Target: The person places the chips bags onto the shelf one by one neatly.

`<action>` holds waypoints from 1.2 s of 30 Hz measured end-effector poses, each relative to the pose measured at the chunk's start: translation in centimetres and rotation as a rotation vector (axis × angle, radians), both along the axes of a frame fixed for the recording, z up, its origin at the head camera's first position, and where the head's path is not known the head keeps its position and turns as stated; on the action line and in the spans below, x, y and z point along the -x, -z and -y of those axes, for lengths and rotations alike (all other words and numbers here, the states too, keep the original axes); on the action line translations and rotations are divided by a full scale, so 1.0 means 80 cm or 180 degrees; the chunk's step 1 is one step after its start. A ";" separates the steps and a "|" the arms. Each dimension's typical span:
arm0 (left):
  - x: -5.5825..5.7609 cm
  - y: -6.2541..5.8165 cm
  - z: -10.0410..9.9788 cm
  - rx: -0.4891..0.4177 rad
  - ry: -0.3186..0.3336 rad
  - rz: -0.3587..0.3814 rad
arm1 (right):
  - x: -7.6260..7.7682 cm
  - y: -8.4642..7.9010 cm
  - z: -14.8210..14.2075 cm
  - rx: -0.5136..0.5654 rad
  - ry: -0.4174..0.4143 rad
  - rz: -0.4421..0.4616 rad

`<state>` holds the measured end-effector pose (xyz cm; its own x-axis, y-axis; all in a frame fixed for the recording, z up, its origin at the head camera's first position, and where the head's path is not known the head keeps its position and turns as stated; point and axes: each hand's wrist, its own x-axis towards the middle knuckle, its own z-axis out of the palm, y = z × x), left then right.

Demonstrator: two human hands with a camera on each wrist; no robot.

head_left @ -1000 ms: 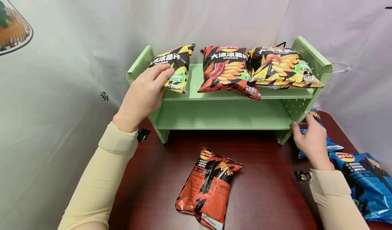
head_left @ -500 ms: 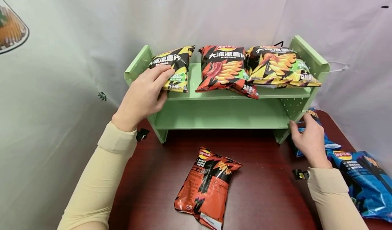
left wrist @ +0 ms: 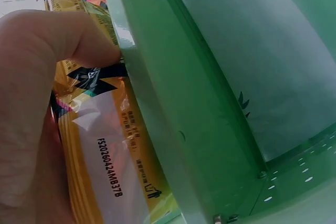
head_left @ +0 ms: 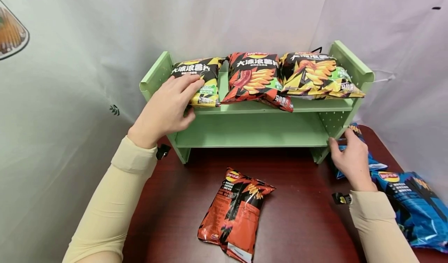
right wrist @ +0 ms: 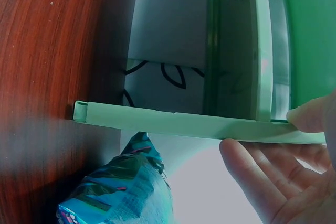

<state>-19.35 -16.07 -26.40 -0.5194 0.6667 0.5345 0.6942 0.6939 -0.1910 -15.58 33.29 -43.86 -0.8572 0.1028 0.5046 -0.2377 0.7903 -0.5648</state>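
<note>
A yellow-and-black bag of potato chips (head_left: 208, 90) lies at the left end of the green shelf's (head_left: 255, 128) top board. My left hand (head_left: 166, 105) grips it, fingers over its front and thumb low by the board's edge. In the left wrist view, part of that hand (left wrist: 31, 72) covers the yellow bag (left wrist: 97, 129). My right hand (head_left: 351, 160) holds the shelf's right side panel. The right wrist view has the thumb inside and the fingers (right wrist: 247, 174) outside the panel (right wrist: 157, 121).
Beside the yellow bag are a red chip bag (head_left: 255, 76) and another yellow one (head_left: 315, 76). On the dark red table (head_left: 297, 216) a red bag (head_left: 236, 216) lies back side up. Blue bags (head_left: 411, 204) lie right of the shelf, with white curtains (head_left: 70, 60) around.
My left hand has shifted the yellow chip bag a little to the right along the top board, closer to the red bag. My right hand keeps its hold on the side panel.
</note>
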 end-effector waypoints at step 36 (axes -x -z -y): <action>-0.024 0.007 0.010 -0.0196 -0.0086 -0.0175 | 0.000 -0.003 0.001 0.0020 -0.0012 -0.0002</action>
